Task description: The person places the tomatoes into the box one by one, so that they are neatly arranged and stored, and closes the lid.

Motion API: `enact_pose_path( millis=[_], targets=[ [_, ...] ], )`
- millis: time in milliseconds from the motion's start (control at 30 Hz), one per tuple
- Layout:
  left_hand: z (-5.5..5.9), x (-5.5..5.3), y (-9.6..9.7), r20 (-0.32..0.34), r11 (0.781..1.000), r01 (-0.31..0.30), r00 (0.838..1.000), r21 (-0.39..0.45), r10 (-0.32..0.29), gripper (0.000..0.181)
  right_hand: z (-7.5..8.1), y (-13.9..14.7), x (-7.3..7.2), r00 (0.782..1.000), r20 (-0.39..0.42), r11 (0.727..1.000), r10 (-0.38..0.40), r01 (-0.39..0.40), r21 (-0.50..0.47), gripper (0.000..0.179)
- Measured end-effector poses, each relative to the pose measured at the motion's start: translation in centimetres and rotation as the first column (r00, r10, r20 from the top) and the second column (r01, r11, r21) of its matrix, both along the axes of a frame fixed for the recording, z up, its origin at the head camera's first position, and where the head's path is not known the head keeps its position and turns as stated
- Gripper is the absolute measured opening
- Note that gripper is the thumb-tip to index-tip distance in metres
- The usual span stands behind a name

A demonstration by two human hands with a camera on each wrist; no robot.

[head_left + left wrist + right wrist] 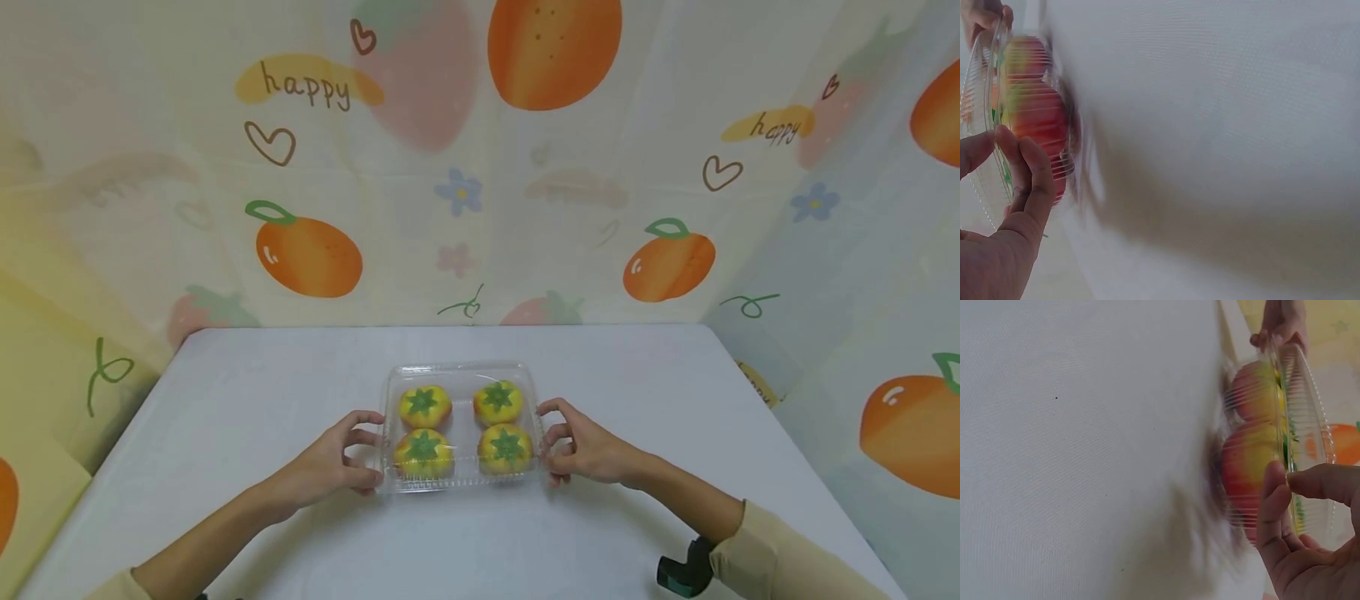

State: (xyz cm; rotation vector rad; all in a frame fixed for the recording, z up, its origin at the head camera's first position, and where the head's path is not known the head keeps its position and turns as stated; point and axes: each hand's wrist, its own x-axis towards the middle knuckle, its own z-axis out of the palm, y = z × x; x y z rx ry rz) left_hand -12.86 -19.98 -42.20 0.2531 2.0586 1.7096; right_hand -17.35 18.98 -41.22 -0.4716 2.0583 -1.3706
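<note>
A clear plastic clamshell box point(463, 417) is between my two hands near the middle of the table. Inside it are several round yellow-and-red fruit-like pieces point(423, 454) with green star-shaped tops, in two columns. My left hand point(337, 458) pinches the rim at the box's left side. Opposite it, the right hand point(588, 446) pinches the right rim between thumb and fingers. Both wrist views show the thumb and fingertips point(1275, 481) meeting at the thin edge where lid and base join. The lid lies over the base, and the ribbed side wall point(1035, 119) faces the left wrist camera.
A white cloth point(622, 375) covers the table. Behind it and at both sides hangs a cream curtain point(525, 242) printed with oranges, hearts and flowers. A dark device point(686, 571) is strapped near the right sleeve.
</note>
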Motion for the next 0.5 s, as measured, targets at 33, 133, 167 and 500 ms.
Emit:
enact_pose_path(
  millis=[33, 133, 167, 500],
  targets=[
    [0.0, -0.01, -0.01, -0.002, 1.0, 0.004, 1.0, 0.0, -0.004, 0.08, -0.02, 0.0, 0.01, 1.0, 0.003, 1.0, -0.002, 0.002, 0.0, 0.064],
    [-0.07, -0.08, -0.05, -0.012, 1.0, 0.011, 1.0, 0.0, -0.011, 0.08, -0.15, -0.01, 0.02, 1.0, 0.008, 1.0, -0.009, 0.009, -0.006, 0.065],
    [-0.12, -0.09, -0.08, -0.01, 1.0, 0.01, 1.0, 0.0, -0.01, 0.08, -0.21, -0.01, 0.03, 1.0, 0.01, 1.0, -0.011, 0.011, -0.009, 0.065],
    [-0.5, 0.07, -0.08, 0.005, 1.0, -0.024, 1.0, -0.015, 0.024, 0.081, -0.51, -0.18, 0.17, 1.0, 0.023, 0.999, -0.014, 0.015, -0.038, 0.064]
  ],
)
